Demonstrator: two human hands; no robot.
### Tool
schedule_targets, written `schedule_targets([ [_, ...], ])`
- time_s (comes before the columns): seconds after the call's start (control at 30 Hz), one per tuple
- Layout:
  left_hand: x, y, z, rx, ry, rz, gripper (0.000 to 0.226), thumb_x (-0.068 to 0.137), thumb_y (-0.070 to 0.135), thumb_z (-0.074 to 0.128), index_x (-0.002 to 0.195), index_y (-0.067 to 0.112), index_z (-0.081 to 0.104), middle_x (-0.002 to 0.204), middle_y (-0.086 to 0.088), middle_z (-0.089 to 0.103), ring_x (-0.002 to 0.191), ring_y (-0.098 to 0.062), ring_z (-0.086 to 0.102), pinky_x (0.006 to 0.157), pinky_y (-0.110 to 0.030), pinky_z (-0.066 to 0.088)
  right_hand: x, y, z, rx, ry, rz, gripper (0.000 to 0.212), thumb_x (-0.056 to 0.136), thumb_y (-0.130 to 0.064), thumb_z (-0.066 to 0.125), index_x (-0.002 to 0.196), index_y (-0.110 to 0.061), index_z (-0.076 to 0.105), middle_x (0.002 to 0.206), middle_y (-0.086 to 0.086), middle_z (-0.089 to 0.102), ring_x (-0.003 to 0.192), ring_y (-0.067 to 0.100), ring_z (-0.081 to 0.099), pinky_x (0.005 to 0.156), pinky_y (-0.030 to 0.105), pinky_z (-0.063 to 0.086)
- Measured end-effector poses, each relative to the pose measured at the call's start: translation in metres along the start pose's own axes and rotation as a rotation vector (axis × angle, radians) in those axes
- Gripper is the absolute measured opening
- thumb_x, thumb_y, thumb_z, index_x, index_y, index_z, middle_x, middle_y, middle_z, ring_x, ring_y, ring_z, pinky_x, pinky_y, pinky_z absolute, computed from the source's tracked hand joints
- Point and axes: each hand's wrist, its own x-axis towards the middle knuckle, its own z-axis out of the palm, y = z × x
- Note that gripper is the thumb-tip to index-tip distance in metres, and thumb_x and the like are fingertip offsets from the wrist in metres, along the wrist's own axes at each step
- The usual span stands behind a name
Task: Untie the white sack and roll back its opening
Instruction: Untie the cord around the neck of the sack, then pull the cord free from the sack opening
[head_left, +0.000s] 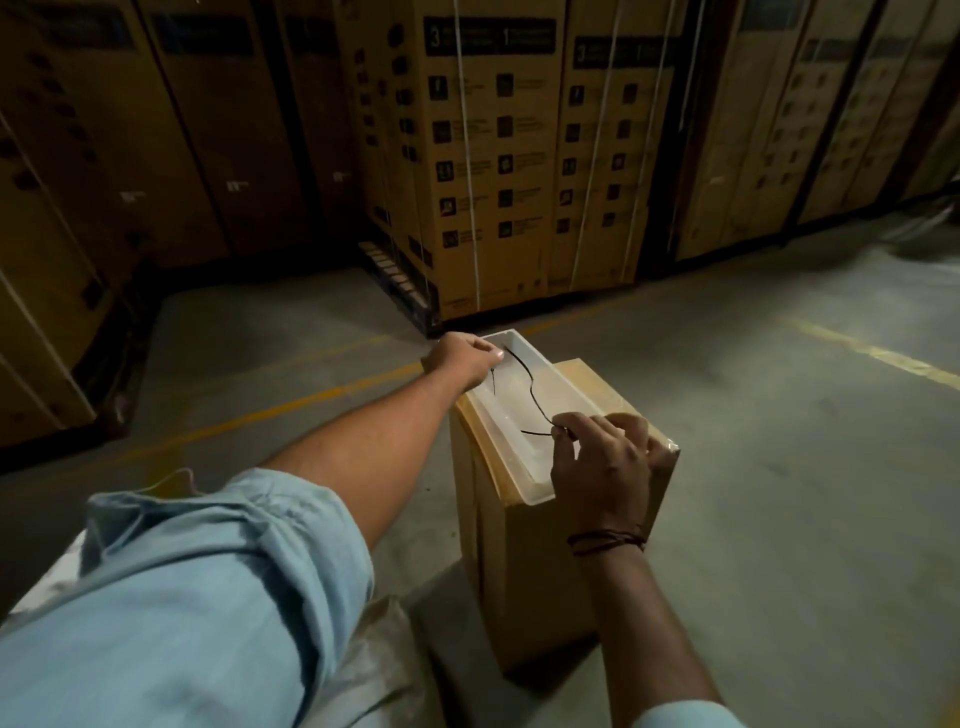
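A thin dark string (530, 387) stretches between my two hands over a white plastic tray (519, 457). My left hand (462, 358) pinches one end at the tray's far end. My right hand (602, 462) pinches the other end at the tray's near end. The white sack (374, 670) lies at the bottom of the view, below my left arm, mostly hidden by my blue sleeve; its opening is not visible.
The white tray rests on a small upright cardboard box (524, 561) on the concrete floor. Tall strapped cartons (498, 171) stand stacked behind and to the left. Yellow floor lines (872, 353) cross the open floor to the right.
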Motion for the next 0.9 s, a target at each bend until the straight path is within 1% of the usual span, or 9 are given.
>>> schedule_targets([
  [0.07, 0.005, -0.010, 0.007, 0.116, 0.018, 0.013, 0.010, 0.079, 0.039, 0.078, 0.075, 0.033, 0.072, 0.114, 0.002, 0.069, 0.116, -0.026, 0.055, 0.091, -0.032, 0.045, 0.002, 0.000, 0.005, -0.003, -0.004, -0.012, 0.012, 0.080, -0.013, 0.076, 0.080, -0.025, 0.075, 0.080, -0.002, 0.076, 0.098, 0.032, 0.060, 0.086, 0.051, 0.041],
  [0.17, 0.005, -0.017, 0.006, 0.262, 0.027, 0.064, 0.003, 0.083, 0.037, 0.073, 0.085, 0.038, 0.073, 0.127, 0.003, 0.061, 0.127, -0.029, 0.045, 0.092, -0.034, 0.033, 0.006, 0.000, 0.012, -0.009, -0.022, -0.004, 0.010, 0.082, -0.016, 0.074, 0.081, -0.025, 0.076, 0.083, -0.003, 0.075, 0.102, 0.030, 0.057, 0.086, 0.044, 0.032],
  [0.27, 0.005, -0.025, 0.001, 0.306, 0.010, 0.126, 0.009, 0.086, 0.038, 0.070, 0.094, 0.038, 0.073, 0.130, 0.001, 0.060, 0.130, -0.029, 0.043, 0.094, -0.035, 0.034, 0.008, -0.002, 0.020, -0.006, -0.057, -0.021, 0.008, 0.082, -0.018, 0.074, 0.081, -0.025, 0.076, 0.092, -0.004, 0.075, 0.109, 0.030, 0.054, 0.088, 0.046, 0.032],
  [0.4, 0.006, -0.029, -0.001, 0.301, -0.010, 0.170, 0.016, 0.086, 0.039, 0.070, 0.101, 0.037, 0.074, 0.133, -0.001, 0.061, 0.130, -0.028, 0.043, 0.089, -0.032, 0.032, 0.008, -0.002, 0.025, -0.030, -0.120, 0.014, 0.006, 0.083, -0.020, 0.073, 0.081, -0.023, 0.078, 0.117, 0.003, 0.071, 0.126, 0.034, 0.045, 0.096, 0.054, 0.034],
  [0.53, 0.004, -0.033, -0.006, 0.264, -0.054, 0.199, 0.025, 0.085, 0.031, 0.070, 0.109, 0.038, 0.073, 0.139, -0.003, 0.058, 0.133, -0.030, 0.043, 0.103, -0.038, 0.040, 0.004, -0.001, 0.028, -0.027, -0.119, 0.053, 0.013, 0.086, -0.029, 0.068, 0.085, -0.020, 0.078, 0.128, 0.008, 0.065, 0.133, 0.034, 0.037, 0.100, 0.058, 0.033],
  [0.63, -0.003, -0.038, -0.015, 0.284, -0.104, 0.242, 0.040, 0.084, 0.019, 0.067, 0.118, 0.039, 0.070, 0.143, -0.001, 0.057, 0.136, -0.029, 0.042, 0.107, -0.044, 0.044, 0.002, -0.005, 0.030, -0.035, -0.095, 0.010, 0.015, 0.085, -0.031, 0.068, 0.088, -0.019, 0.077, 0.128, 0.007, 0.065, 0.134, 0.032, 0.034, 0.101, 0.055, 0.032],
  [0.7, -0.012, -0.042, -0.025, 0.322, -0.109, 0.281, 0.043, 0.084, 0.015, 0.064, 0.120, 0.038, 0.069, 0.143, 0.002, 0.057, 0.138, -0.029, 0.039, 0.108, -0.042, 0.041, -0.002, -0.012, 0.029, -0.029, -0.095, -0.034, 0.016, 0.083, -0.032, 0.069, 0.089, -0.019, 0.077, 0.128, 0.008, 0.064, 0.134, 0.033, 0.035, 0.102, 0.055, 0.033],
  [0.77, -0.024, -0.051, -0.039, 0.356, -0.121, 0.299, 0.045, 0.083, 0.015, 0.063, 0.121, 0.038, 0.069, 0.144, 0.004, 0.057, 0.140, -0.030, 0.038, 0.108, -0.042, 0.038, -0.007, -0.022, 0.027, -0.016, -0.115, -0.097, 0.018, 0.082, -0.033, 0.067, 0.091, -0.020, 0.076, 0.131, 0.009, 0.061, 0.134, 0.035, 0.035, 0.103, 0.057, 0.033],
  [0.9, -0.074, -0.093, -0.079, 0.394, -0.216, 0.319, 0.040, 0.084, 0.020, 0.063, 0.119, 0.040, 0.068, 0.151, 0.002, 0.049, 0.141, -0.028, 0.040, 0.117, -0.041, 0.027, -0.022, -0.045, 0.023, 0.037, -0.204, -0.300, 0.025, 0.081, -0.036, 0.065, 0.100, -0.022, 0.073, 0.141, 0.009, 0.051, 0.137, 0.035, 0.032, 0.105, 0.056, 0.035],
])
